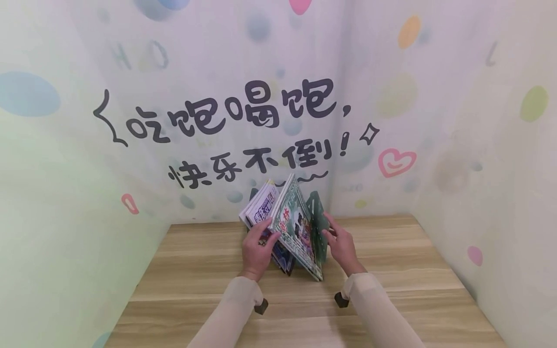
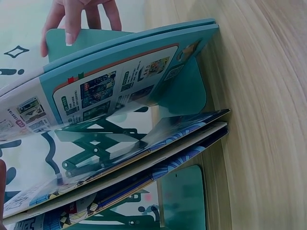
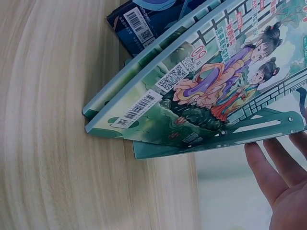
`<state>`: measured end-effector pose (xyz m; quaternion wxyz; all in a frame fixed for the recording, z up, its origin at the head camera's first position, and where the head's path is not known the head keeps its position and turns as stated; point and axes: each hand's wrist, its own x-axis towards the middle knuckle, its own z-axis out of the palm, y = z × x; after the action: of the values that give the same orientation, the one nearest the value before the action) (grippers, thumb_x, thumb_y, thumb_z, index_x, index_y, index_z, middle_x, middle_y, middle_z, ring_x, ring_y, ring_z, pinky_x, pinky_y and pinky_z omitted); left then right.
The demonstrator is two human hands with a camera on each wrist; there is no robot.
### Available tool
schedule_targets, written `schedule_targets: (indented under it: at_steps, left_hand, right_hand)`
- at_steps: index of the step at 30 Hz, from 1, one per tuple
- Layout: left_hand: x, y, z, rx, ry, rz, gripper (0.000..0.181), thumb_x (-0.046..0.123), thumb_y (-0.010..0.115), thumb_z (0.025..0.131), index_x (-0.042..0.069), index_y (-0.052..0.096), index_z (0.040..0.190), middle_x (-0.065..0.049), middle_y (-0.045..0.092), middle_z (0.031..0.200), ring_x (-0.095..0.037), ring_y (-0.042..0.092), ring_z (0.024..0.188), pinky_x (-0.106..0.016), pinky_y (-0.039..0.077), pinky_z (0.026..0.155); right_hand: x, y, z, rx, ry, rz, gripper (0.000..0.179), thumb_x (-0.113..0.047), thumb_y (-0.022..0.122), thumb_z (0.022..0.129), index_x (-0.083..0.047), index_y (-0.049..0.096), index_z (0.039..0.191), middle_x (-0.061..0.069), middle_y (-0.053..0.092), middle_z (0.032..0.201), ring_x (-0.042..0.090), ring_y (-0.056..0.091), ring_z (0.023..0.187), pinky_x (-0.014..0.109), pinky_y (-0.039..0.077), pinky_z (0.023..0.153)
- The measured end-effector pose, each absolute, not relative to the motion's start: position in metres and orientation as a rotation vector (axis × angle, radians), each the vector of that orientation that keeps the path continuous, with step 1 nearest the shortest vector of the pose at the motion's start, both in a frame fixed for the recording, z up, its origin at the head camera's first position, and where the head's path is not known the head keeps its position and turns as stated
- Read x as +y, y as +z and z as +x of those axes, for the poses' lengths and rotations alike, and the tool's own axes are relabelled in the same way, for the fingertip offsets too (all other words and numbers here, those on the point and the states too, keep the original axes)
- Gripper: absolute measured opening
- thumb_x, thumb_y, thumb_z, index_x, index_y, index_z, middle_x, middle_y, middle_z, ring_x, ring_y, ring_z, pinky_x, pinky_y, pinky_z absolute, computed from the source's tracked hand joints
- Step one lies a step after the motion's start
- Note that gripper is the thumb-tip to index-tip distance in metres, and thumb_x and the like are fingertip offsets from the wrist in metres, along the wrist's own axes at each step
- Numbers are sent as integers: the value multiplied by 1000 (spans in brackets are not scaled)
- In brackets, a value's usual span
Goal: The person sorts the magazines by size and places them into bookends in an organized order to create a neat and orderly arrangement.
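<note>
My left hand [image 1: 256, 251] holds the purple-and-blue magazines [image 1: 263, 208] by their near edge; part of that hand hides their covers. To their right lean green-covered magazines [image 1: 300, 227], tilted, their lower corner close to the table; they appear as two thick edges in the right wrist view. At the right, my right hand [image 1: 343, 246] pinches the end plate of a green folding bookend [image 1: 321, 227], fingers along its outer side. The bookend's crossed lattice bars [image 2: 103, 143] show between the two groups of magazines in the left wrist view. Its other end plate [image 2: 184, 196] stands beyond the blue magazines.
The wood-grain table [image 1: 187, 285] carries the bookend near its back edge. A pale wall [image 1: 209, 63] with dark writing and coloured spots rises behind, and side walls stand left and right. Small dark wrist devices [image 1: 261, 306] hang at both cuffs.
</note>
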<state>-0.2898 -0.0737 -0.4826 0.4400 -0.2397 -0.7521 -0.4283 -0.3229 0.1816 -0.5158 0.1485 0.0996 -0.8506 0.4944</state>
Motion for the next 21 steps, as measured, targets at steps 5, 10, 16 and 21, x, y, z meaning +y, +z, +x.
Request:
schedule_targets:
  at_steps: [5, 10, 16, 21]
  left_hand:
    - [-72, -482, -292, -1840, -1061, -606, 45, 13, 79, 79, 3, 64, 121, -13, 66, 118, -26, 64, 106, -26, 52, 91]
    - [-72, -484, -292, -1852, -1064, -591, 46, 14, 79, 79, 4, 63, 121, -10, 67, 116, -24, 66, 97, -30, 57, 77]
    - [-74, -485, -290, -1899, -1071, -579, 47, 17, 78, 82, 7, 61, 124, -8, 67, 116, -21, 65, 90, -30, 58, 70]
    - [-76, -487, -290, -1896, -1037, -593, 49, 17, 77, 82, 6, 60, 126, -8, 66, 116, -21, 65, 92, -37, 59, 68]
  right_hand:
    - [182, -516, -325, -2439, 1407, 291, 54, -11, 58, 98, -23, 42, 148, 19, 50, 141, 42, 61, 109, 53, 55, 82]
    - [182, -516, -325, -2443, 1422, 300, 55, -11, 58, 98, -26, 42, 148, 17, 49, 142, 41, 61, 110, 51, 56, 83]
    - [181, -517, -325, -2449, 1422, 305, 55, -12, 58, 98, -27, 42, 149, 16, 48, 144, 41, 60, 110, 51, 55, 85]
    - [182, -517, -324, -2449, 1407, 315, 56, -12, 59, 98, -26, 41, 149, 14, 47, 145, 41, 60, 111, 51, 54, 86]
